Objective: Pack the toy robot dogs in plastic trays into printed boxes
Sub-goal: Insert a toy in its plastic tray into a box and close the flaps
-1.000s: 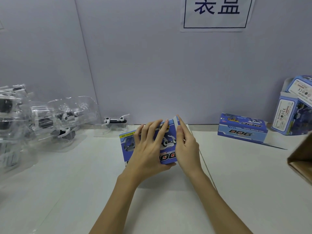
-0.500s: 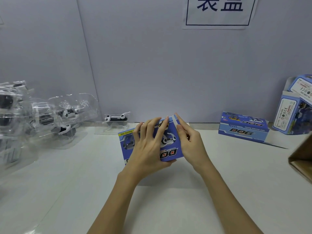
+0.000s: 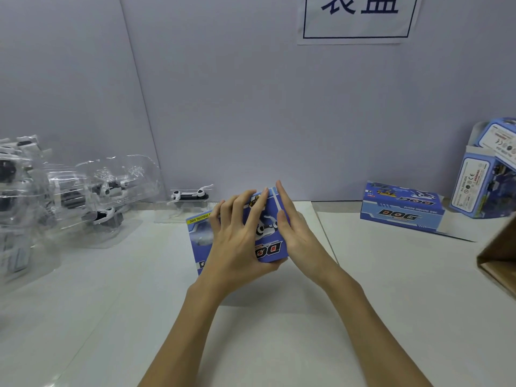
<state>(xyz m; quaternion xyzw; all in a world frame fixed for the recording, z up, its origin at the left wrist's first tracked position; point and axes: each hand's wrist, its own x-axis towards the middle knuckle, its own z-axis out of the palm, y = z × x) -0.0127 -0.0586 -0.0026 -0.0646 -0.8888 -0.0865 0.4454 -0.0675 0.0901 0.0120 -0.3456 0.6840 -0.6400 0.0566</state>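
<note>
My left hand (image 3: 237, 241) lies over the top of the blue printed box (image 3: 268, 233) in the middle of the white table (image 3: 279, 344), fingers spread and nearly straight across its printed face, the thumb tucked under the near edge, so the box is clasped between thumb and fingers. My right hand (image 3: 296, 230) presses flat against the box's right end, fingers straight and together, pointing toward twelve o'clock; it curls round nothing. Whether the end flap under that palm is fully closed I cannot tell. The box sits tilted, its far edge raised.

At three o'clock, a corner of a brown carton (image 3: 499, 255) juts in from the frame edge.

Farther out, at nine to ten o'clock, a heap of clear plastic trays (image 3: 69, 196) holds black-and-white toy robot dogs (image 3: 107, 216). Just beyond the box, at eleven o'clock, one more tray with a dog (image 3: 191, 195) lies against the wall.

At two o'clock a second printed box (image 3: 402, 212) lies flat, well apart from my hands, and past it more boxes (image 3: 480, 185) are stacked, leaning.

Farthest, at twelve o'clock, a paper sign (image 3: 357, 18) hangs on the grey wall (image 3: 251, 107).
</note>
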